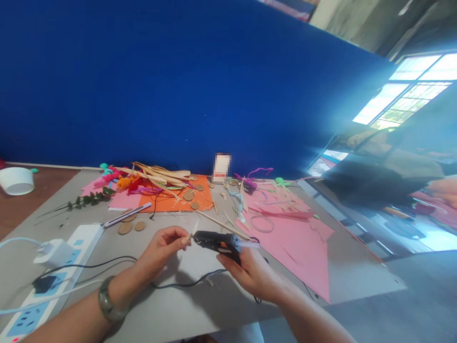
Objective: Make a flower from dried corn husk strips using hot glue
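Observation:
In my right hand (250, 269) is a black hot glue gun (216, 242), its nozzle pointing left and a pale glue stick (250, 244) sticking out of its back end. My left hand (166, 245) is closed in a pinch right at the nozzle. Between its fingertips is a small pale, straw-coloured piece (190, 237), too small to name, with a thin white tip rising beside it. Both hands are above the grey tabletop (167, 314). A black cord (185, 286) runs over the table below them.
At the left lies a white power strip (84, 238) with plugs in it. Behind are a utility knife (126, 215), wooden discs (124, 228), a leafy sprig (89, 200), orange paper (171, 202) and dried strips (160, 174). Pink sheets (296, 252) cover the right side. A person (396, 157) is blurred at far right.

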The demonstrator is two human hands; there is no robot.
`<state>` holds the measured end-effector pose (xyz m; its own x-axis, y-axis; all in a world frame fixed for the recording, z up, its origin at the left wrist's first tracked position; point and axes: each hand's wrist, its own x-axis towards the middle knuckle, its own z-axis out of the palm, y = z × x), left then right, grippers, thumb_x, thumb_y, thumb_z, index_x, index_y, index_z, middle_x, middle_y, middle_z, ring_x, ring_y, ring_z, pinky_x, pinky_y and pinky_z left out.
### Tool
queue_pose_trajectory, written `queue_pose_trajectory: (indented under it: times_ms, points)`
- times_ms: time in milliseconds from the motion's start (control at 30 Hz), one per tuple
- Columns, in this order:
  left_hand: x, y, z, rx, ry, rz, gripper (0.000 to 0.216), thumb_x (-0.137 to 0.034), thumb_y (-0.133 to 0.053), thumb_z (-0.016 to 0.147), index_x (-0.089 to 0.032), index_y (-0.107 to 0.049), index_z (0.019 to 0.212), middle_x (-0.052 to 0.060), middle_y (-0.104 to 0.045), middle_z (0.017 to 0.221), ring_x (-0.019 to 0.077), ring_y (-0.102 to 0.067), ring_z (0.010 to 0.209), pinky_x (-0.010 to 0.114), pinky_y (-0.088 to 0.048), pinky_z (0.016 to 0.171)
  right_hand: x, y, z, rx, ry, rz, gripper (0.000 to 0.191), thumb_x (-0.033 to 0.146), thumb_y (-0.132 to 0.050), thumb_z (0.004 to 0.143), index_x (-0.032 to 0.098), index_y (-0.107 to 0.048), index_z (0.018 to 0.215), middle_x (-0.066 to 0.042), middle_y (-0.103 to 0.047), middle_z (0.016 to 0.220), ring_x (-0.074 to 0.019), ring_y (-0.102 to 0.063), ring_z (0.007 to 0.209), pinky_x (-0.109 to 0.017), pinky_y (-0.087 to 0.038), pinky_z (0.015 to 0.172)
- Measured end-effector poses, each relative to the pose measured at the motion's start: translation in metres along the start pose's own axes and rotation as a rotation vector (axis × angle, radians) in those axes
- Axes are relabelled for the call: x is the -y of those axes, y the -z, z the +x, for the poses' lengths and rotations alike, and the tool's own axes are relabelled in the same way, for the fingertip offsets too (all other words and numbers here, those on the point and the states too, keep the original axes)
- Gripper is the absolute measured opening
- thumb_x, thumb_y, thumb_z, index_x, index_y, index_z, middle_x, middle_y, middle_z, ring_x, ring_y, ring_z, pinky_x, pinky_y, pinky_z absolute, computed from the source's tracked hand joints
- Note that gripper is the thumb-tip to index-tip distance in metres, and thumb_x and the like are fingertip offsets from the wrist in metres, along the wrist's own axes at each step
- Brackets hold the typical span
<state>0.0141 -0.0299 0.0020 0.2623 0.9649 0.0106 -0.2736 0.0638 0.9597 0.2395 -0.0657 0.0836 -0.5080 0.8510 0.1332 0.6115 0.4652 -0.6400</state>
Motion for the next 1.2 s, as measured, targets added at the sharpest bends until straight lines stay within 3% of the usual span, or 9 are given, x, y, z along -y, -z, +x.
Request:
queue_pose_trajectory:
  times_ms: [633, 833, 1200]
  points:
    - [-0.002, -0.001, 0.0, 0.002, -0.003, -0.006, 0.021, -0.035, -0.074, 0.071, -0.016, -0.068, 0.072, 0.001, -0.062, 0.065, 0.0133, -0.051, 0.063, 0.025, -0.04, 0.064, -0.002, -0.001, -0.001, -0.007, -0.011, -0.03, 0.025, 0.033, -0.043, 0.095, 0.014, -0.059, 0.1, -0.004, -0.063, 0.078, -0.0146, -0.053, 0.065, -0.025, -0.044, 0.061]
    - [-0.002, -0.002, -0.001, 0.013, -0.009, -0.012, 0.02, -0.035, -0.074, 0.071, -0.016, -0.068, 0.07, 0.001, -0.061, 0.063, 0.0135, -0.051, 0.064, 0.025, -0.04, 0.066, -0.004, -0.004, -0.002, 0.004, 0.006, -0.035, 0.027, 0.033, -0.042, 0.095, 0.014, -0.06, 0.096, -0.002, -0.057, 0.068, -0.0127, -0.047, 0.058, -0.024, -0.039, 0.054]
    - [0.002, 0.002, 0.002, -0.002, -0.009, -0.02, 0.019, -0.034, -0.074, 0.071, -0.016, -0.068, 0.071, 0.0, -0.062, 0.064, 0.0124, -0.051, 0.062, 0.024, -0.039, 0.064, -0.012, -0.005, 0.0, -0.049, -0.001, -0.065, 0.023, 0.032, -0.041, 0.095, 0.015, -0.056, 0.093, -0.004, -0.06, 0.076, -0.0149, -0.052, 0.065, -0.025, -0.04, 0.06]
